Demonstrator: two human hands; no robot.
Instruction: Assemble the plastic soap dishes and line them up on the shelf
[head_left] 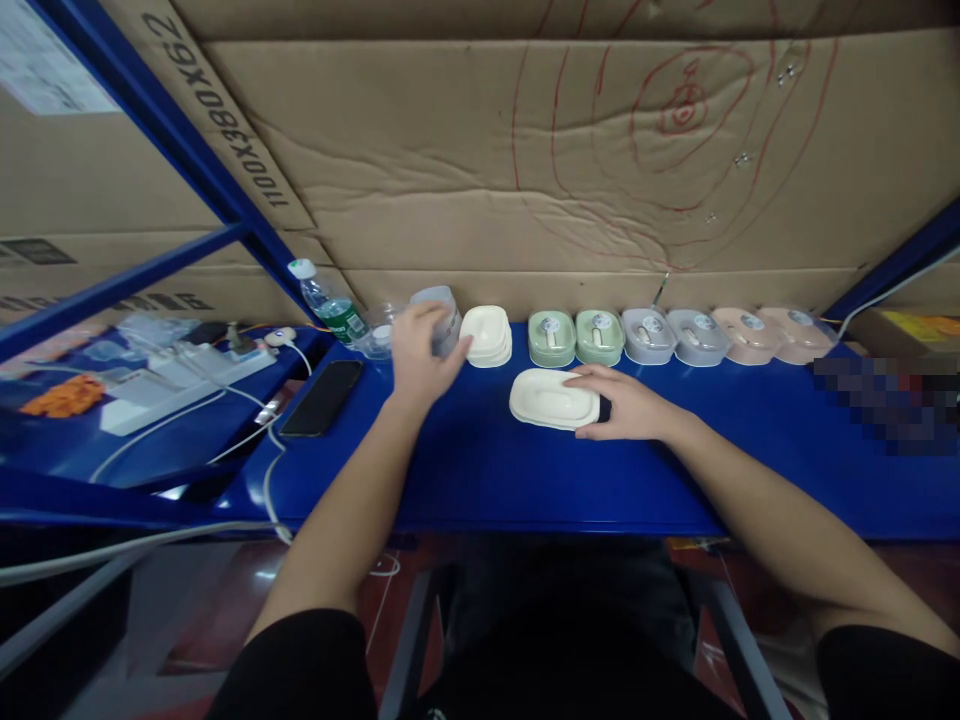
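My right hand (622,400) grips the right end of a shallow cream-coloured dish (551,398), with the fingers over its rim and the thumb below. The dish is low over the blue table. Farther left, my left hand (424,350) has its thumb and fingers apart in front of a greyish stack of cups or containers (444,312). It partly hides that stack, and I cannot tell if it touches it. Between the hands, near the cardboard, stands a stack of cream dishes (486,335). Clear plastic pieces (375,340) lie left of my left hand.
Along the back runs a row of lidded boxes: green (552,338), grey (649,335) and pink (746,335). On the left are a water bottle (330,305), a black phone (322,398) and a power strip (187,385) with cables. A cardboard wall (420,150) closes the back.
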